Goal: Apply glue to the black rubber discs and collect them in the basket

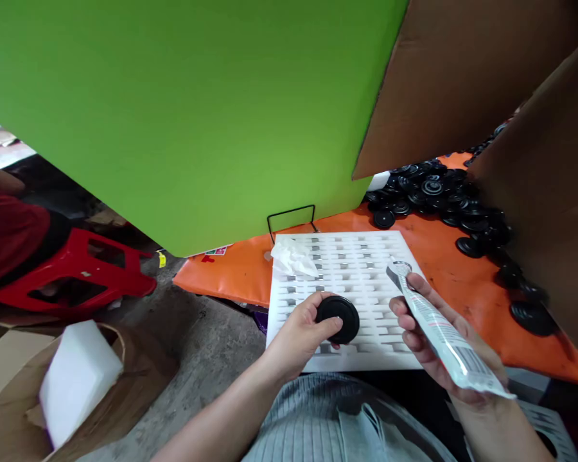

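Note:
My left hand (304,333) is closed on a round black disc (341,319), thumb on top, above the lower left part of a white slotted foam tray (385,240). My right hand (428,333) grips a pale tube (446,337) with printed text, its narrow end pointing up and left over the tray's right side. Small metallic pieces sit in some of the tray's slots. A crumpled white tissue (293,258) lies on the tray's upper left corner.
An orange table cover (443,276) lies under the tray. Many black discs (433,189) are heaped at right beside cardboard (539,212). A green panel (221,128) stands behind. At left are a red stool (77,273), a person's red sleeve and a box with white foam (79,378).

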A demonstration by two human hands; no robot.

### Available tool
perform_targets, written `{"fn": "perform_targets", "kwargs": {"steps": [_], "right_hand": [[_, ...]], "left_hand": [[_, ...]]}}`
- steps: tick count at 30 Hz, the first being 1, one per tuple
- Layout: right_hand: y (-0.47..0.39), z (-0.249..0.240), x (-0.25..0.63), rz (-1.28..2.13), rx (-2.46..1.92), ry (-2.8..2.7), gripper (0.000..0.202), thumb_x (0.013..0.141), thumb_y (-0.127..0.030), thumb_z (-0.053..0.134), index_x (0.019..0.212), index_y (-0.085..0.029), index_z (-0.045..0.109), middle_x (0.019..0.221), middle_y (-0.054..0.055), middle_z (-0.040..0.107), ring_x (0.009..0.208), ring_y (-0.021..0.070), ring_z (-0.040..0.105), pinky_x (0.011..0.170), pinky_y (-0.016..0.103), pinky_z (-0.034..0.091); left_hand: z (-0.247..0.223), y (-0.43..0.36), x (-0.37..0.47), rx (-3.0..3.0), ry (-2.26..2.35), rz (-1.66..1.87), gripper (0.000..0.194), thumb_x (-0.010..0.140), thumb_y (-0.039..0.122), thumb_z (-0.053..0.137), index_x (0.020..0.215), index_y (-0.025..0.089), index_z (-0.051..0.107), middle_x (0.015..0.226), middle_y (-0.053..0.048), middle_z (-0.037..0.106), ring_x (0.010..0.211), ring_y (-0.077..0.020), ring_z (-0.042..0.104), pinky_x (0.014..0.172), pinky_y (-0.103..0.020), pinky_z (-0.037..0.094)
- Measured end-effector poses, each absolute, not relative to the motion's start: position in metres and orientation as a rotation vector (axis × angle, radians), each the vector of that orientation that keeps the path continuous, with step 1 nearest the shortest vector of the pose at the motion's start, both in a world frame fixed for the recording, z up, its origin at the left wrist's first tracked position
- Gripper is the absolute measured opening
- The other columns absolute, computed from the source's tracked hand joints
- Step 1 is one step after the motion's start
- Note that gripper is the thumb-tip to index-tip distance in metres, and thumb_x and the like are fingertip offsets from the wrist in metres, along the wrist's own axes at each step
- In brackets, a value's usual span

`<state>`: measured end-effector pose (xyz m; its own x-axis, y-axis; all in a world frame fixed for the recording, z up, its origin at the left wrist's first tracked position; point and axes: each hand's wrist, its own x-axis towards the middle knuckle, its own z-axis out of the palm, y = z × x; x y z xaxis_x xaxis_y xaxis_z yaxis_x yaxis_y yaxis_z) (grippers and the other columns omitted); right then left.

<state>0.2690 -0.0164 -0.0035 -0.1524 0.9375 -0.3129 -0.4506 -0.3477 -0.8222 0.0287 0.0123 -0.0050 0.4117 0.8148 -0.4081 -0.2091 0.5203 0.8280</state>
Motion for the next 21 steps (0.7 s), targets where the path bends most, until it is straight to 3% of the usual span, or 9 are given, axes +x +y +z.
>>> {"fn": "perform_targets", "kwargs": {"steps": [4,6,8,10,12,15,18,21], "right_hand": [[-0.013,-0.006,0.261,1.692,-0.757,-0.612,0.038,0.072,-0.03,0.082,0.105,-0.037,0.066,0.074,-0.004,0.066,0.049,0.0058,0.057,0.048,0.016,0.05],[-0.01,-0.01,0.261,1.707,-0.617,-0.52,0.035,0.071,-0.036,0.084,0.102,-0.032,0.068,0.056,-0.01,0.056,0.029,-0.0012,0.033,0.033,0.01,0.034],[-0.008,-0.017,0.265,1.679,-0.508,-0.408,0.027,0.079,-0.045,0.076,0.099,-0.028,0.07,0.043,-0.015,0.041,0.022,-0.0048,0.006,0.024,0.008,0.016],[-0.007,-0.024,0.268,1.649,-0.46,-0.377,0.027,0.084,-0.051,0.068,0.094,-0.027,0.072,0.036,-0.017,0.025,0.022,-0.0045,-0.005,0.024,0.009,0.008],[-0.005,-0.028,0.269,1.64,-0.522,-0.461,0.032,0.081,-0.057,0.068,0.092,-0.027,0.073,0.034,-0.016,0.021,0.024,-0.0024,0.002,0.028,0.011,0.019],[-0.004,-0.023,0.262,1.553,-0.723,-0.668,0.037,0.073,-0.059,0.075,0.095,-0.029,0.075,0.046,-0.009,0.045,0.036,0.0022,0.032,0.04,0.016,0.038],[-0.006,-0.014,0.248,1.416,-0.804,-0.901,0.036,0.075,-0.05,0.077,0.105,-0.031,0.073,0.09,0.002,0.069,0.057,0.0089,0.057,0.047,0.022,0.048],[-0.011,-0.011,0.241,1.244,-0.847,-1.165,0.028,0.081,-0.038,0.074,0.108,-0.03,0.072,0.116,0.007,0.067,0.076,0.0179,0.067,0.06,0.032,0.057]], "left_hand": [[-0.006,0.011,0.031,0.802,0.931,0.703,0.03,0.079,0.024,0.069,0.105,0.016,0.056,0.089,-0.003,0.066,0.069,-0.0124,0.061,0.057,-0.023,0.047],[-0.007,0.011,0.032,0.821,0.926,0.695,0.031,0.079,0.024,0.069,0.105,0.016,0.056,0.088,-0.003,0.066,0.069,-0.0125,0.061,0.057,-0.023,0.047],[-0.008,0.01,0.032,0.838,0.939,0.704,0.032,0.079,0.024,0.069,0.106,0.016,0.056,0.09,-0.003,0.066,0.07,-0.0122,0.061,0.059,-0.023,0.048],[-0.008,0.01,0.032,0.858,0.96,0.704,0.032,0.079,0.024,0.069,0.107,0.017,0.057,0.091,-0.003,0.066,0.071,-0.0117,0.06,0.059,-0.022,0.048],[-0.008,0.009,0.031,0.878,0.982,0.689,0.032,0.078,0.024,0.068,0.108,0.016,0.057,0.091,-0.003,0.065,0.071,-0.0116,0.06,0.057,-0.021,0.047],[-0.007,0.009,0.031,0.919,1.016,0.656,0.03,0.078,0.025,0.067,0.106,0.015,0.059,0.088,-0.002,0.064,0.068,-0.011,0.057,0.052,-0.02,0.045],[-0.005,0.009,0.032,0.991,1.017,0.602,0.025,0.08,0.024,0.063,0.103,0.014,0.06,0.079,0.0,0.06,0.059,-0.0086,0.052,0.049,-0.019,0.041],[-0.002,0.008,0.032,1.034,0.996,0.561,0.024,0.082,0.025,0.062,0.103,0.013,0.06,0.075,0.001,0.058,0.056,-0.0077,0.049,0.049,-0.02,0.04]]}}
